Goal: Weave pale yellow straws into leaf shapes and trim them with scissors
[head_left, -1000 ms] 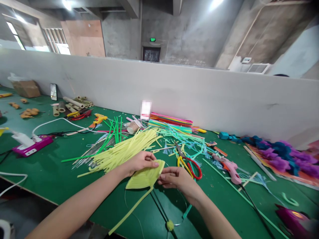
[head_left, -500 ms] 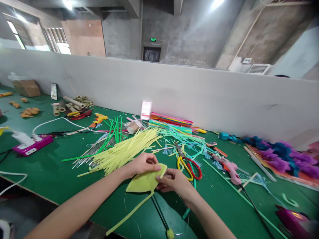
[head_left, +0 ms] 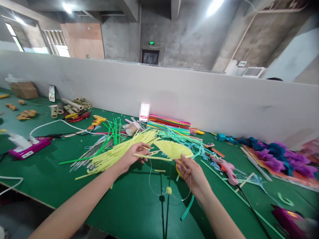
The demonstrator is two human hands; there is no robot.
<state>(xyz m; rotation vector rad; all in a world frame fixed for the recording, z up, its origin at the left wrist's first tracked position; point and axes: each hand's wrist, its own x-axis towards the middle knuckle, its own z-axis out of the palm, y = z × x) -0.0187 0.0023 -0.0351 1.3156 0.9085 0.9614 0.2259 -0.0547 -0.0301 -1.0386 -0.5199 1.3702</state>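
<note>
A pale yellow leaf-shaped piece made of pipe cleaners (head_left: 171, 149) hangs above the table between my hands. My right hand (head_left: 193, 171) pinches it at its right tip. A loose yellow pipe cleaner strip (head_left: 157, 157) runs from the piece to my left hand (head_left: 136, 156), whose fingers are closed on it. Below, a thin looping wire (head_left: 151, 181) and a dark stem with a small yellow ball (head_left: 168, 190) hang under the piece. Scissors show only a bit of yellow handle (head_left: 178, 169) behind my right hand. A short yellow offcut (head_left: 159, 170) lies underneath.
Behind my left hand is a heap of yellow pipe cleaners (head_left: 109, 154). A pink glue gun (head_left: 231, 174) with a cord lies to the right, purple and blue fuzzy flowers (head_left: 279, 156) beyond it. At left are a purple power strip (head_left: 30, 148) and bamboo pieces (head_left: 74, 104).
My hands have moved apart and up, and the leaf-shaped piece has turned and shifted right. My left hand has let go of its edge and taken the loose strip. A short offcut now shows.
</note>
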